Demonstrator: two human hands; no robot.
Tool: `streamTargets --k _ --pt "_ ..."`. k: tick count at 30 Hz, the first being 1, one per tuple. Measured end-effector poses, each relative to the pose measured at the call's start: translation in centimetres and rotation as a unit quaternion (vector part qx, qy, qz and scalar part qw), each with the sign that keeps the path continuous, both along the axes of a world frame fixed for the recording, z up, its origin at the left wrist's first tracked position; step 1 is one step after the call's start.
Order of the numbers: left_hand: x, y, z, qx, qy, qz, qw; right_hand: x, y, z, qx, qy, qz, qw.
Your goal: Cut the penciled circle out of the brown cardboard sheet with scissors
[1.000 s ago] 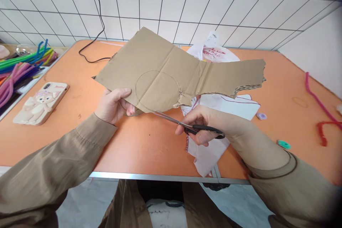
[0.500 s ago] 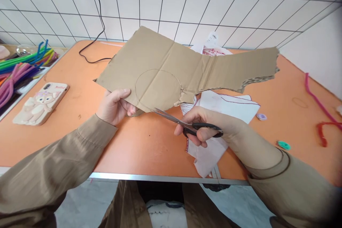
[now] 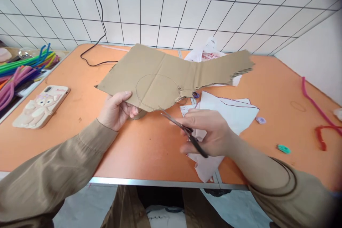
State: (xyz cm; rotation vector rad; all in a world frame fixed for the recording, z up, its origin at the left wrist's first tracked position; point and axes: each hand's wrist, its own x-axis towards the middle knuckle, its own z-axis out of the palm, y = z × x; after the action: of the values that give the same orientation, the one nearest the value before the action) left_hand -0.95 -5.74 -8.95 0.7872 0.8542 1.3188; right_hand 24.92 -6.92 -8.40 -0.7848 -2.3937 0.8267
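Note:
A large piece of brown cardboard (image 3: 149,64) with a drawn circle is held above the table by my left hand (image 3: 117,111), thumb on top and fingers beneath its near edge. Part of the circle's right side has a ragged, cut edge. My right hand (image 3: 211,130) grips black-handled scissors (image 3: 191,133) with the blades spread. Their tips are at the cardboard's near edge, close to the bottom of the circle. White cloth pieces with dark red stitching (image 3: 229,108) lie on the table behind and under my right hand.
On the orange table (image 3: 128,153) a phone in a cartoon case (image 3: 42,107) lies at left, beside colourful pipe cleaners (image 3: 18,74). A black cable (image 3: 101,35) hangs at the back. Right are a lilac piece (image 3: 261,120), a green piece (image 3: 283,148) and a red pipe cleaner (image 3: 320,139).
The scissors' handles have spread apart and their blades have opened. The cardboard has tilted flatter, its far corner lower and its right end drawn inward. My left hand keeps its hold.

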Motion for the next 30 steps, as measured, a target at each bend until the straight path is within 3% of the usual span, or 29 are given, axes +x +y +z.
streamTargets --k 1,3,5,7,12,23,30 --pt "0.1 0.0 0.1 -0.006 0.004 0.013 1.000 -0.2 -0.4 0.2 0.122 -0.023 -0.040 0.991" --pt "0.2 -0.2 0.4 -0.013 0.007 0.035 0.999 -0.5 -0.9 0.5 0.317 -0.063 -0.109 0.940" --pt "0.3 -0.4 0.6 -0.017 0.006 0.041 0.999 -0.6 -0.8 0.6 0.429 -0.095 -0.158 0.884" --pt "0.3 -0.5 0.9 -0.018 0.007 0.034 0.999 -0.6 -0.4 0.5 0.480 -0.117 -0.182 0.851" --pt "0.0 -0.6 1.4 -0.027 -0.001 0.057 0.998 -0.3 0.8 0.1 0.517 -0.149 -0.206 0.817" --pt "-0.3 -0.6 2.0 -0.045 0.025 0.053 0.997 -0.1 1.5 -0.2 0.518 -0.157 -0.213 0.814" --pt "0.0 -0.4 2.5 -0.102 0.026 0.065 0.992 -0.2 1.6 0.0 0.533 -0.165 -0.194 0.807"
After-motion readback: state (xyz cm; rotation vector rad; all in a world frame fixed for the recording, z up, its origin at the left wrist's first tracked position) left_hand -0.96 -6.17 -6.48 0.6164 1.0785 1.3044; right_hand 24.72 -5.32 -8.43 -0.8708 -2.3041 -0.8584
